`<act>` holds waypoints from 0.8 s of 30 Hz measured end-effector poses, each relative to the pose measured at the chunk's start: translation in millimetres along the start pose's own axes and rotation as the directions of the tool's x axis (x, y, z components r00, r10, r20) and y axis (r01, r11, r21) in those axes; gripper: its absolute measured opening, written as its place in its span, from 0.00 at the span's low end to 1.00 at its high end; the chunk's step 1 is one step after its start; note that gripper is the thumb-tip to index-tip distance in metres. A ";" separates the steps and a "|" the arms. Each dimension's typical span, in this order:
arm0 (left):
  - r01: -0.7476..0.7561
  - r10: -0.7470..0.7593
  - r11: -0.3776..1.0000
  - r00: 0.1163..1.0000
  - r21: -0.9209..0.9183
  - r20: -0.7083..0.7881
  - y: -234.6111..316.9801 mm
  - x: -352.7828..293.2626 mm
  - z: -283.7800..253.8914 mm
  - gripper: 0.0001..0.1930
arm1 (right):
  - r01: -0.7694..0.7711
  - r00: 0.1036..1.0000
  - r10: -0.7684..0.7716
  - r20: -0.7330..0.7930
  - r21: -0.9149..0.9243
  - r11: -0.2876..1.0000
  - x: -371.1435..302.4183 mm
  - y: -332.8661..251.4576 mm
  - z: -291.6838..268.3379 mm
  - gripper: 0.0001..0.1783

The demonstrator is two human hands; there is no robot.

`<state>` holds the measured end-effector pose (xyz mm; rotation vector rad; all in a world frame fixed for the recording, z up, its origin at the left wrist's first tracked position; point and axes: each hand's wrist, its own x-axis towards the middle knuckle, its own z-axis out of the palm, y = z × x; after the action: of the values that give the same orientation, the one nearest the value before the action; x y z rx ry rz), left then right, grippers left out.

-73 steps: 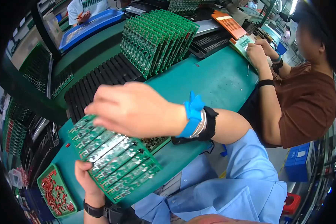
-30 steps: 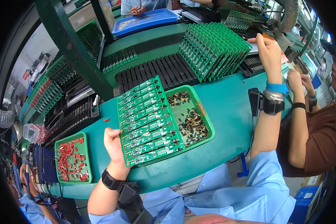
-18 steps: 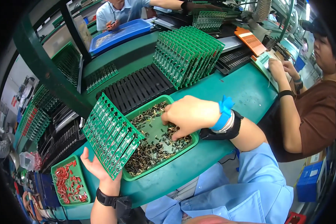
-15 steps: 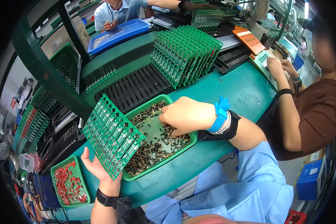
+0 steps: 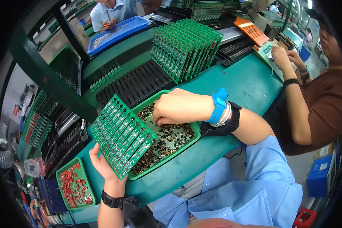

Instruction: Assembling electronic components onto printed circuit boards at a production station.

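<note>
Currently, in the head view, my left grip (image 5: 107, 168) is clasping the tilted circuit board (image 5: 122, 136) left of centre; my right grip (image 5: 175, 108) is hanging bunched over dark parts (image 5: 178, 133) mid-frame, pinching or not, I cannot tell. Holding the board steady should be helping. The white label (image 5: 323, 167), far right, is looking unreadable.

Right of the dark green metal post (image 5: 45, 77) sits a shallow blue rectangular tray (image 5: 135, 26); farther right of that post, a flat orange slotted panel (image 5: 251, 31); below it, a small green rectangular tray (image 5: 87, 178) of red two-legged components (image 5: 67, 182) and, seemingly, a clear plastic tub (image 5: 31, 167)
</note>
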<state>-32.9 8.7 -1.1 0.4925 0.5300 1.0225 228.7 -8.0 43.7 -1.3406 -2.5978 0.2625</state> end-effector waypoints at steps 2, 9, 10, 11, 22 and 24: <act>0.007 -0.008 1.000 1.000 0.011 0.011 -0.1 -0.9 1.5 0.25 | -0.002 1.000 0.002 -0.017 0.016 1.000 1.0 0.3 1.5 0.08; -0.060 0.056 0.998 0.991 0.024 0.124 0.3 -5.1 8.2 0.25 | 0.047 0.989 -0.043 -0.145 0.021 0.999 0.7 8.9 5.4 0.09; -0.055 0.051 0.998 0.991 0.027 0.125 -0.6 -4.8 8.8 0.25 | 0.050 0.987 -0.046 -0.154 0.019 0.999 -0.6 10.8 4.6 0.09; -0.051 0.047 0.998 0.990 0.026 0.130 -2.8 -4.9 12.1 0.24 | 0.055 0.985 -0.051 -0.163 0.017 0.998 -1.6 12.7 2.7 0.08; -0.334 0.489 0.558 0.872 0.759 0.024 -14.5 -4.2 -34.7 0.16 | 0.033 0.906 0.028 -0.423 0.135 0.990 4.0 7.0 -12.1 0.05; -0.197 0.145 0.858 0.979 0.475 0.146 -15.5 -2.8 -24.8 0.17 | 0.019 0.909 0.149 -0.390 0.396 0.918 -2.5 -1.4 -22.2 0.04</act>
<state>-39.3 2.9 -29.2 1.0563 0.6617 1.0232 234.9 -9.5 65.3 -1.1855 -2.0171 0.4321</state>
